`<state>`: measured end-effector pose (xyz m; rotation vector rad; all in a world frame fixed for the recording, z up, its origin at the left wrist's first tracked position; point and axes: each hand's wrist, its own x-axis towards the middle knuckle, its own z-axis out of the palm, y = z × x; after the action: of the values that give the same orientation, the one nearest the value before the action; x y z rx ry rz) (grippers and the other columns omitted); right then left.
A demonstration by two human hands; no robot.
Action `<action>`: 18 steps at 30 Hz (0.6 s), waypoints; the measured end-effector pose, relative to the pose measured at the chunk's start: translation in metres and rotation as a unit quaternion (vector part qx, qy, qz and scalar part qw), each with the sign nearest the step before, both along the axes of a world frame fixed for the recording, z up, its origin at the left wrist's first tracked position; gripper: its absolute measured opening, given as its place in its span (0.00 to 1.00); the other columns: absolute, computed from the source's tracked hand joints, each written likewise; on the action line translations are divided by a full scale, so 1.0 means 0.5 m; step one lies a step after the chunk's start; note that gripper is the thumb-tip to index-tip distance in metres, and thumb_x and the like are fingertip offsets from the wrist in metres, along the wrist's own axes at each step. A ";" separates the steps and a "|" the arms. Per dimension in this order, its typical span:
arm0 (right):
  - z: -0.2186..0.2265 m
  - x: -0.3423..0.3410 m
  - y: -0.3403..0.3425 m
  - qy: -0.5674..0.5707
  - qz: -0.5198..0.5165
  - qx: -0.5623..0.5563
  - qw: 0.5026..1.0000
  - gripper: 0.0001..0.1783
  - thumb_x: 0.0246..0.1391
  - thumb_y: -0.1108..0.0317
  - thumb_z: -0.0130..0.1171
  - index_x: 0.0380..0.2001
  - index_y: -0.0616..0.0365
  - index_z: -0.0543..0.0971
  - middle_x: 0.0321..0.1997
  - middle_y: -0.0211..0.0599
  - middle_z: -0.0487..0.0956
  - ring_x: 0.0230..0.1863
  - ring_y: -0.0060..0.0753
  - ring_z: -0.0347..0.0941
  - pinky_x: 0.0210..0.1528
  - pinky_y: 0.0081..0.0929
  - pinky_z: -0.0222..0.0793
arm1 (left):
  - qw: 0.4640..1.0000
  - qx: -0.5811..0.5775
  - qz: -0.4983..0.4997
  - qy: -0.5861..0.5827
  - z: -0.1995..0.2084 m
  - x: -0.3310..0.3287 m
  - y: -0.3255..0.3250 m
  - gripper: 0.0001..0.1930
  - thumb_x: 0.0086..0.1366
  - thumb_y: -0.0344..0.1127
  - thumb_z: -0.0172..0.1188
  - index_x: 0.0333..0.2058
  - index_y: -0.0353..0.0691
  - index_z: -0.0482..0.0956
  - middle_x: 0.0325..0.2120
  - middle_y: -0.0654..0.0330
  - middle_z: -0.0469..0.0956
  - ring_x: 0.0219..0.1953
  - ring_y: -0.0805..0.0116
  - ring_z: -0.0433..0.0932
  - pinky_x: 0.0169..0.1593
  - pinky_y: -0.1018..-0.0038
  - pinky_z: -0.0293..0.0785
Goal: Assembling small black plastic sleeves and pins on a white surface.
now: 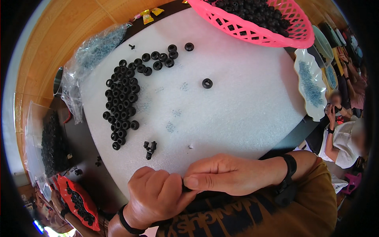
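Observation:
At the near edge of the white foam-covered work surface (244, 114), my left hand (158, 191) is curled into a fist. My right hand (229, 175) meets it, thumb pressed against the left fingers. A bit of something dark shows between them, too small and covered to name. Just beyond my left hand lie a few small black plastic pieces (150, 150). Many black rings (122, 94) are spread in a curved band on the left, while a single black ring (207, 83) rests alone near the middle.
A pink basket (252, 35) of black parts stands at the far right. Beside it is a white scalloped dish (312, 85) of small bluish pieces. Clear plastic bags (94, 51) lie at the left, above a red tray (75, 201). Other people sit at the right.

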<state>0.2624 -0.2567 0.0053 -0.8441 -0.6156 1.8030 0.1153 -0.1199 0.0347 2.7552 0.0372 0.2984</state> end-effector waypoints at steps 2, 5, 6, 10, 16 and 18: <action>0.001 0.000 0.001 -0.008 -0.007 0.009 1.000 0.22 0.66 0.54 0.42 0.34 0.63 0.76 0.27 0.22 0.69 0.30 0.12 0.59 0.33 0.16 0.60 | 1.000 0.012 0.000 -0.012 -0.003 -0.001 -0.001 0.17 0.44 0.42 0.68 0.20 0.40 0.68 0.12 0.63 0.61 0.13 0.65 0.62 0.20 0.71 0.61; 0.003 -0.003 0.004 -0.025 -0.038 0.044 0.998 0.22 0.66 0.54 0.43 0.33 0.63 0.75 0.26 0.21 0.67 0.29 0.12 0.58 0.32 0.16 0.59 | 0.999 0.037 -0.003 -0.032 -0.005 -0.001 -0.003 0.15 0.44 0.39 0.68 0.19 0.40 0.68 0.12 0.64 0.60 0.13 0.66 0.62 0.20 0.72 0.62; 0.004 -0.006 0.005 -0.033 -0.062 0.070 0.995 0.21 0.66 0.55 0.43 0.32 0.63 0.75 0.25 0.20 0.66 0.29 0.12 0.58 0.31 0.16 0.59 | 0.998 0.036 -0.006 -0.043 -0.006 -0.001 -0.003 0.15 0.44 0.38 0.68 0.19 0.40 0.68 0.12 0.64 0.60 0.13 0.66 0.62 0.20 0.72 0.62; -0.001 -0.007 -0.001 -0.059 -0.049 0.069 0.995 0.21 0.66 0.55 0.44 0.33 0.63 0.75 0.25 0.20 0.66 0.29 0.12 0.58 0.31 0.15 0.59 | 0.994 0.040 -0.018 -0.102 -0.023 0.007 0.002 0.20 0.47 0.40 0.69 0.15 0.45 0.63 0.11 0.68 0.56 0.10 0.73 0.59 0.14 0.77 0.56; -0.002 -0.008 -0.005 0.010 -0.030 -0.008 0.999 0.22 0.66 0.53 0.44 0.31 0.61 0.75 0.25 0.18 0.65 0.28 0.10 0.56 0.31 0.14 0.57 | 1.000 -0.015 -0.016 -0.005 -0.014 0.002 0.005 0.18 0.44 0.43 0.68 0.20 0.40 0.69 0.12 0.63 0.63 0.13 0.64 0.65 0.19 0.71 0.62; 0.011 -0.011 -0.002 0.025 -0.054 -0.010 0.998 0.22 0.66 0.53 0.43 0.30 0.61 0.75 0.24 0.18 0.63 0.28 0.11 0.56 0.30 0.16 0.56 | 1.000 -0.007 -0.009 0.005 -0.010 0.002 0.004 0.20 0.46 0.48 0.68 0.20 0.40 0.69 0.12 0.62 0.63 0.13 0.63 0.65 0.19 0.71 0.62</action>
<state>0.2570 -0.2577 0.0108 -0.8274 -0.5110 1.7291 0.1162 -0.1178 0.0297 2.7412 0.0161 0.2790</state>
